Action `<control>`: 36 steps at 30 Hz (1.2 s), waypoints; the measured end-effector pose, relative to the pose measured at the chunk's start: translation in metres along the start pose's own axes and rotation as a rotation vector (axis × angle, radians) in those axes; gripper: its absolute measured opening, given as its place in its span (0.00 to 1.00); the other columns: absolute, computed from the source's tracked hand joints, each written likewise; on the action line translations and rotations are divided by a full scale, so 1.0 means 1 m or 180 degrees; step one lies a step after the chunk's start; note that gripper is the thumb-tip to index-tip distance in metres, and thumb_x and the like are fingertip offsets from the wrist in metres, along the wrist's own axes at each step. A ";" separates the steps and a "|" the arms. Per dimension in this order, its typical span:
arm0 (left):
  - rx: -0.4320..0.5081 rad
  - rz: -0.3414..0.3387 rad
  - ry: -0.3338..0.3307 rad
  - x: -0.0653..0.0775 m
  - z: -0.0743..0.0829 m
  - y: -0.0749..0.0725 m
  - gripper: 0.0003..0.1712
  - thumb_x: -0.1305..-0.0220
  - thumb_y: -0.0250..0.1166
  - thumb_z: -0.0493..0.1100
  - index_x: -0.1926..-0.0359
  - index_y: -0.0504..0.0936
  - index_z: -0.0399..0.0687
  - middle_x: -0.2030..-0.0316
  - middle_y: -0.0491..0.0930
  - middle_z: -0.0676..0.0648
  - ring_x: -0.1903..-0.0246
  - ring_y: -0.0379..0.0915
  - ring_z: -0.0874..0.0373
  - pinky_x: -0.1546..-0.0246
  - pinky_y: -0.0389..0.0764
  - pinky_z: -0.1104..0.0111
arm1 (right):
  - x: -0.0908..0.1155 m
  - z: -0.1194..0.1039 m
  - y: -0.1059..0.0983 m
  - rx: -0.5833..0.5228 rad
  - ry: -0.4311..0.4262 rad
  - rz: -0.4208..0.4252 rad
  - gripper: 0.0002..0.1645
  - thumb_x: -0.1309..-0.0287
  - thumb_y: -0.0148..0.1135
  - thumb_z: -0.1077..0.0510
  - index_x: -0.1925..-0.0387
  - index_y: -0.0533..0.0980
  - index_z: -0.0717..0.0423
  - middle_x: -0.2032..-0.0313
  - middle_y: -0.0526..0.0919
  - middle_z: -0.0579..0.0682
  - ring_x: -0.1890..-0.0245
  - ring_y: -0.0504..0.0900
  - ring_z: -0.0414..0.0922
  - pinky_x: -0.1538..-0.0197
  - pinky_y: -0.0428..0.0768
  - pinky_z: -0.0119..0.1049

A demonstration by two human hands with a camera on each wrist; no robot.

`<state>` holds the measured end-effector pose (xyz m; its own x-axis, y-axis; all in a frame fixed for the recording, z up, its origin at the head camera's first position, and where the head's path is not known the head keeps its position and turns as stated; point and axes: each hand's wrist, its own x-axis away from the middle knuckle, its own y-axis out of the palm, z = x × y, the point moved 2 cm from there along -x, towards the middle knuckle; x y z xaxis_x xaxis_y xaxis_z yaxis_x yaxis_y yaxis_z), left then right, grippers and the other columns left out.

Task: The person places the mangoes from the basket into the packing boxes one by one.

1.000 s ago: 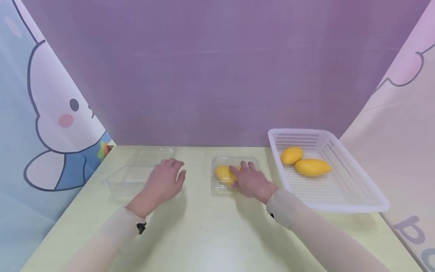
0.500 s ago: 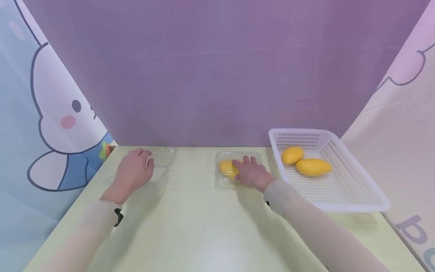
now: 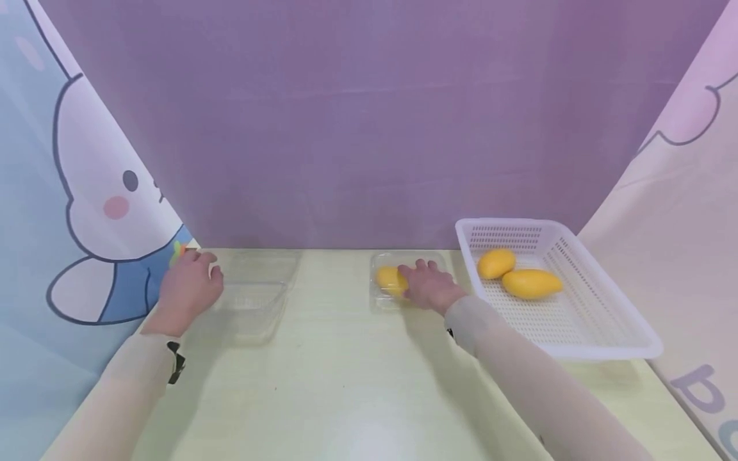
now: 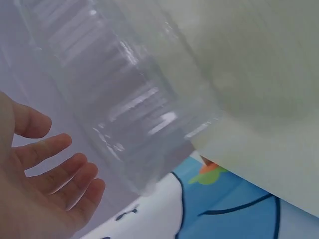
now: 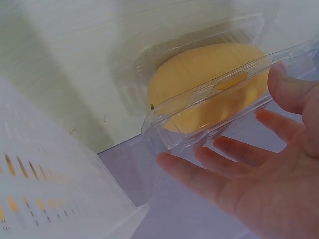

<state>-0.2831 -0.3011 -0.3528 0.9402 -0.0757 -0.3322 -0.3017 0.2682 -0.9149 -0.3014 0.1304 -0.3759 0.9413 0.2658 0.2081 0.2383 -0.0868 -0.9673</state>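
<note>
In the head view, my right hand (image 3: 429,285) lies over the right side of a closed clear plastic clamshell box (image 3: 377,304) with a yellow mango (image 3: 391,280) inside. The right wrist view shows the thumb at the lid's edge and the loosely straight fingers spread along the box's side. At the table's left, my left hand (image 3: 190,282) hovers beside a clear clamshell box (image 3: 254,304) with its lid opened back; no mango shows in it. Seen from the left wrist, the relaxed fingers (image 4: 50,149) hold nothing and stay apart from the clear plastic (image 4: 124,84).
A white perforated plastic basket (image 3: 605,352) stands at the right, close to my right forearm. Two mangoes (image 3: 532,283) lie in it. A purple backdrop (image 3: 369,128) rises behind the pale table (image 3: 346,410), and printed cloths hang at both sides.
My left hand has moved left, from above the open box to its left side. The mango box has slid back and slightly right along with my right hand.
</note>
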 end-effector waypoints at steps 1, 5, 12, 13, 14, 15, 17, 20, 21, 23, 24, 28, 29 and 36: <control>0.0021 -0.0028 -0.0034 0.000 -0.004 0.001 0.22 0.28 0.50 0.40 0.45 0.74 0.22 0.49 0.72 0.21 0.51 0.69 0.24 0.55 0.72 0.34 | 0.000 0.000 -0.001 0.0008 0.0000 0.0012 0.38 0.29 0.61 0.49 0.23 0.60 0.46 0.27 0.60 0.64 0.27 0.57 0.66 0.38 0.69 0.69; 0.0111 -0.0173 -0.0202 0.000 -0.021 0.008 0.25 0.28 0.47 0.40 0.44 0.71 0.19 0.47 0.69 0.19 0.50 0.66 0.21 0.52 0.69 0.32 | -0.002 0.003 -0.001 0.0049 -0.0003 0.0032 0.38 0.30 0.62 0.50 0.24 0.61 0.46 0.28 0.62 0.64 0.28 0.59 0.65 0.38 0.70 0.68; 0.0155 -0.0441 -0.0428 0.005 -0.044 0.028 0.28 0.27 0.43 0.42 0.42 0.67 0.15 0.47 0.66 0.16 0.50 0.63 0.18 0.51 0.67 0.31 | -0.004 0.004 -0.002 0.0101 0.0009 0.0015 0.38 0.31 0.63 0.50 0.24 0.62 0.47 0.29 0.63 0.63 0.29 0.61 0.65 0.38 0.70 0.66; 0.0194 -0.0496 -0.0468 0.006 -0.046 0.030 0.29 0.27 0.42 0.42 0.42 0.67 0.15 0.47 0.66 0.16 0.50 0.63 0.18 0.51 0.67 0.31 | -0.004 0.004 -0.002 0.0107 0.0013 0.0011 0.38 0.31 0.63 0.50 0.24 0.62 0.47 0.29 0.64 0.63 0.30 0.61 0.65 0.38 0.71 0.66; 0.0235 -0.0535 -0.0499 0.007 -0.048 0.033 0.29 0.27 0.42 0.41 0.41 0.66 0.15 0.47 0.66 0.16 0.49 0.63 0.18 0.51 0.68 0.31 | -0.005 0.005 -0.002 0.0122 0.0019 0.0009 0.38 0.31 0.62 0.50 0.24 0.62 0.47 0.29 0.64 0.63 0.30 0.61 0.65 0.38 0.71 0.66; 0.0312 -0.0587 -0.0546 0.007 -0.049 0.035 0.29 0.27 0.41 0.41 0.41 0.66 0.14 0.46 0.66 0.16 0.48 0.63 0.18 0.50 0.68 0.32 | -0.005 0.006 -0.003 0.0131 0.0027 0.0009 0.38 0.31 0.62 0.50 0.24 0.62 0.47 0.29 0.63 0.63 0.30 0.62 0.65 0.38 0.71 0.66; 0.0472 -0.0671 -0.0642 0.008 -0.051 0.038 0.29 0.27 0.39 0.40 0.41 0.65 0.13 0.46 0.66 0.15 0.48 0.65 0.19 0.48 0.69 0.34 | -0.007 0.007 -0.004 0.0151 0.0046 0.0000 0.38 0.31 0.63 0.50 0.24 0.62 0.47 0.29 0.63 0.63 0.30 0.62 0.65 0.38 0.71 0.65; 0.0664 -0.0755 -0.0768 0.009 -0.054 0.043 0.29 0.27 0.38 0.39 0.41 0.64 0.12 0.45 0.67 0.15 0.47 0.67 0.22 0.47 0.71 0.37 | -0.009 0.008 -0.006 0.0174 0.0036 0.0016 0.37 0.32 0.63 0.51 0.25 0.63 0.49 0.30 0.65 0.63 0.31 0.64 0.64 0.37 0.71 0.64; 0.0715 -0.0768 -0.0811 0.009 -0.055 0.044 0.29 0.27 0.38 0.39 0.41 0.65 0.11 0.45 0.68 0.16 0.47 0.68 0.23 0.46 0.71 0.38 | -0.009 0.008 -0.007 0.0177 0.0035 0.0024 0.37 0.32 0.63 0.52 0.26 0.63 0.50 0.31 0.66 0.62 0.32 0.65 0.63 0.37 0.71 0.64; 0.0796 -0.0785 -0.0912 0.009 -0.058 0.047 0.29 0.27 0.38 0.39 0.41 0.65 0.12 0.44 0.68 0.17 0.47 0.69 0.25 0.47 0.72 0.39 | -0.009 0.008 -0.009 0.0180 0.0019 0.0042 0.36 0.33 0.63 0.53 0.26 0.64 0.52 0.32 0.68 0.62 0.33 0.66 0.62 0.37 0.71 0.63; 0.0829 -0.0798 -0.0957 0.009 -0.059 0.049 0.29 0.26 0.38 0.40 0.41 0.66 0.12 0.44 0.68 0.17 0.47 0.69 0.25 0.47 0.72 0.39 | -0.009 0.009 -0.010 0.0178 0.0007 0.0053 0.36 0.34 0.63 0.54 0.27 0.65 0.53 0.33 0.69 0.62 0.34 0.67 0.62 0.37 0.71 0.62; 0.0982 -0.0824 -0.1123 0.011 -0.066 0.051 0.30 0.25 0.40 0.41 0.40 0.67 0.15 0.44 0.69 0.19 0.50 0.70 0.29 0.48 0.73 0.41 | -0.008 0.009 -0.014 0.0145 -0.0017 -0.0009 0.35 0.34 0.60 0.56 0.27 0.65 0.55 0.33 0.69 0.61 0.33 0.67 0.61 0.34 0.69 0.61; 0.1032 -0.0836 -0.1165 0.012 -0.068 0.051 0.30 0.26 0.42 0.42 0.40 0.67 0.15 0.44 0.69 0.19 0.50 0.70 0.30 0.49 0.74 0.42 | -0.006 0.008 -0.015 0.0135 -0.0041 -0.0043 0.34 0.33 0.60 0.56 0.28 0.66 0.55 0.33 0.69 0.61 0.33 0.67 0.61 0.34 0.68 0.61; 0.1297 -0.1147 -0.1375 0.020 -0.078 0.045 0.34 0.26 0.46 0.47 0.37 0.63 0.15 0.54 0.73 0.26 0.55 0.69 0.36 0.56 0.75 0.50 | 0.013 -0.004 -0.021 0.0314 -0.0269 -0.0280 0.31 0.31 0.58 0.53 0.29 0.68 0.55 0.38 0.73 0.60 0.37 0.71 0.59 0.37 0.73 0.58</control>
<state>-0.2902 -0.3655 -0.4187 0.9748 0.1387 0.1745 0.0451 0.6436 -0.7640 -0.2929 0.1322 -0.3525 0.8934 0.3483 0.2836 0.2903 0.0341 -0.9563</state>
